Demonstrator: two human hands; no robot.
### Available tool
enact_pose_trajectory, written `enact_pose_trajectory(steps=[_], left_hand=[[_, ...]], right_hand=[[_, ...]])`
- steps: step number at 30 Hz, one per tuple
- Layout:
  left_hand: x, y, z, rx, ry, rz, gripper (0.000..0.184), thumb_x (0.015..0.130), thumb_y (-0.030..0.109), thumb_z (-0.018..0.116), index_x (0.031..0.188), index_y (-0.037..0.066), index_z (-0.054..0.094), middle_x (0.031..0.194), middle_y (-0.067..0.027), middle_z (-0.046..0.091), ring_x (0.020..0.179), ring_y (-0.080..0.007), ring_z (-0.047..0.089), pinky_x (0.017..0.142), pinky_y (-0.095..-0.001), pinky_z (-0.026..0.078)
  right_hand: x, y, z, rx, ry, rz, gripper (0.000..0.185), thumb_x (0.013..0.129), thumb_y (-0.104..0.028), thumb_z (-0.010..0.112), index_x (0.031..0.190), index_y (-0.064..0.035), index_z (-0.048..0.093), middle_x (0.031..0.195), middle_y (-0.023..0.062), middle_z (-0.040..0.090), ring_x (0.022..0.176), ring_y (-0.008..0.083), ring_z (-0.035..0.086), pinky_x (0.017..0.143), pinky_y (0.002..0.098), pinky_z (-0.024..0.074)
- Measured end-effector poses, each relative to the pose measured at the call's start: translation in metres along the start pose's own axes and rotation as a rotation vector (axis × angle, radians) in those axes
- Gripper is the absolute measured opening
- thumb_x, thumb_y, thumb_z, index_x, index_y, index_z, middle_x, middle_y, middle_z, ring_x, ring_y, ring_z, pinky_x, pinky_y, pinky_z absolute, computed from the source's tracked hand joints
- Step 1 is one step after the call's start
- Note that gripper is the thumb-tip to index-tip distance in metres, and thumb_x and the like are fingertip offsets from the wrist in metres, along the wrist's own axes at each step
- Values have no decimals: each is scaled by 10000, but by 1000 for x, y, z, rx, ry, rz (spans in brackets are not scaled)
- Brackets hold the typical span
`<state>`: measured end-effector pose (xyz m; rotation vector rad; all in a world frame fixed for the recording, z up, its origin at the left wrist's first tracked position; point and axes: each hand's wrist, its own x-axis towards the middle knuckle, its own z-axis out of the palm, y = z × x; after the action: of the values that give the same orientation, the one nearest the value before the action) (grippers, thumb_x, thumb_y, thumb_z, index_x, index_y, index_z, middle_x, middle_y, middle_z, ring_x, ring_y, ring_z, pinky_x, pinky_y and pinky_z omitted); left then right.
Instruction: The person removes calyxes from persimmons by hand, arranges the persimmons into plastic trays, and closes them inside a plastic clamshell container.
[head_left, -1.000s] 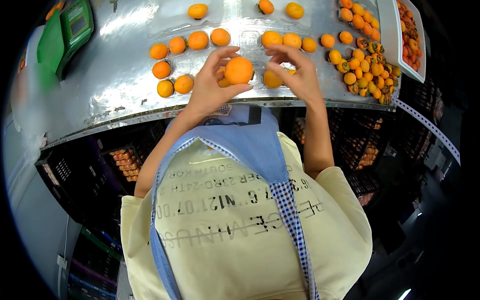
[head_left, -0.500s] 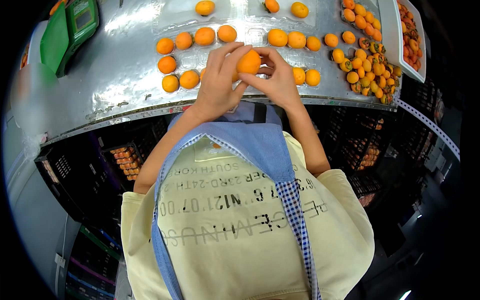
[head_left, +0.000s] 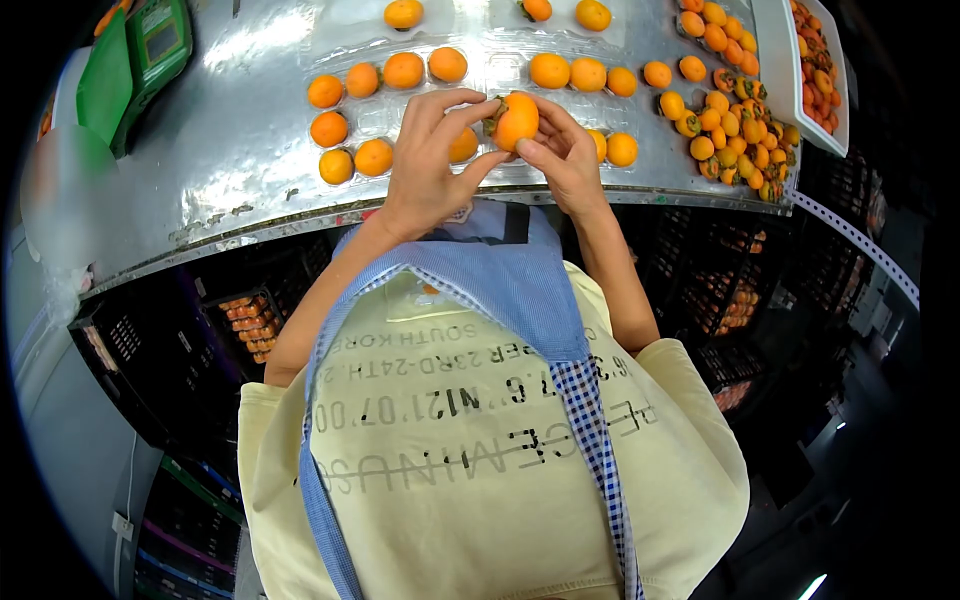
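Observation:
An orange persimmon point(head_left: 517, 124) is held up above the metal table, its green leafy cap turned to the left. My right hand point(head_left: 567, 160) grips its right side, thumb below and fingers behind. My left hand point(head_left: 428, 160) reaches to the cap side, fingertips touching the cap and thumb lower down. Underneath are clear plastic trays point(head_left: 377, 122) with persimmons set along their edges. Another persimmon point(head_left: 463, 146) sits just behind my left hand, partly hidden. Further tray contents are covered by my hands.
Loose persimmons point(head_left: 735, 140) are heaped at the table's right end beside a white bin point(head_left: 783, 60) of more fruit. A green scale point(head_left: 135, 60) stands at far left. More trays lie at the back. Black crates point(head_left: 250, 320) sit below the metal table point(head_left: 250, 120).
The persimmon has turned so that its green cap now shows on the left, and it has shifted slightly right. My left fingers have moved from over its side to the cap.

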<state>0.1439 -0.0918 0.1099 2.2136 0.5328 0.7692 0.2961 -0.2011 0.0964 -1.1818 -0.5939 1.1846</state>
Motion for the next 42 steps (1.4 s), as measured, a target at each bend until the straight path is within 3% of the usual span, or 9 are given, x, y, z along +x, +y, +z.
enact_pose_trajectory(steps=[4, 5, 8, 9, 12, 15, 24, 30, 42], left_hand=[[4, 8, -6, -76, -31, -122, 508, 688, 53, 770, 1164, 72, 594, 1209, -98, 521, 1046, -229, 536, 787, -299, 484], [4, 8, -7, -137, -28, -187, 501, 694, 49, 763, 1165, 72, 595, 1206, -96, 523, 1033, -218, 544, 779, -291, 487], [-1, 1, -10, -211, -41, -330, 397, 745, 40, 713, 1127, 70, 610, 1191, -87, 529, 938, -176, 574, 721, -255, 490], [-4, -6, -11, -200, -48, -337, 375, 756, 49, 704, 1118, 80, 610, 1178, -83, 530, 910, -174, 578, 706, -251, 487], [-8, -10, -10, -193, -63, -354, 295, 789, 36, 666, 1077, 83, 623, 1138, -71, 551, 883, -166, 588, 679, -246, 491], [-10, -10, -9, -196, -120, -364, 260, 799, 36, 659, 1055, 75, 631, 1111, -73, 569, 873, -174, 595, 674, -251, 498], [-10, -7, -6, -223, -212, -346, 210, 810, 35, 650, 1019, 56, 639, 1002, -103, 610, 866, -210, 594, 671, -271, 513], [-12, -10, -7, -210, -231, -339, 208, 814, 44, 650, 1022, 54, 636, 994, -102, 611, 865, -217, 589, 676, -276, 512], [-13, -11, -6, -201, -238, -363, 203, 817, 50, 648, 1019, 56, 635, 986, -101, 608, 847, -222, 583, 677, -288, 505]], right_hand=[[4, -2, -29, -203, 115, -41, 575, 790, -99, 719, 1276, 55, 453, 1225, 164, 542, 1058, 207, 586, 907, 313, 475], [7, 8, -48, -214, 213, -77, 558, 758, -117, 750, 1236, 33, 503, 1137, 131, 581, 989, 194, 608, 855, 298, 504], [7, -7, -78, -735, 356, -157, 533, 733, -157, 769, 1190, 2, 546, 1034, 104, 603, 936, 208, 620, 832, 301, 518], [6, -13, -83, -914, 370, -165, 516, 713, -215, 771, 1151, -25, 575, 967, 100, 606, 901, 222, 627, 788, 311, 526], [5, -13, -101, -1267, 325, -172, 514, 707, -256, 755, 1141, -41, 581, 1003, 118, 610, 886, 254, 623, 761, 338, 516], [10, -12, -108, -1442, 258, -252, 494, 701, -265, 742, 1127, -65, 589, 1021, 123, 609, 913, 297, 596, 780, 373, 488], [21, -22, -112, -1479, -23, -272, 421, 688, -113, 728, 1084, -76, 587, 1047, 115, 605, 976, 321, 557, 842, 385, 459], [21, -23, -112, -1363, -17, -152, 392, 704, -104, 718, 1074, -58, 596, 1035, 116, 600, 986, 318, 551, 845, 376, 455], [18, -4, -107, -1325, 135, -162, 422, 677, -97, 738, 1079, -65, 615, 1005, 109, 585, 966, 307, 535, 865, 379, 435]])
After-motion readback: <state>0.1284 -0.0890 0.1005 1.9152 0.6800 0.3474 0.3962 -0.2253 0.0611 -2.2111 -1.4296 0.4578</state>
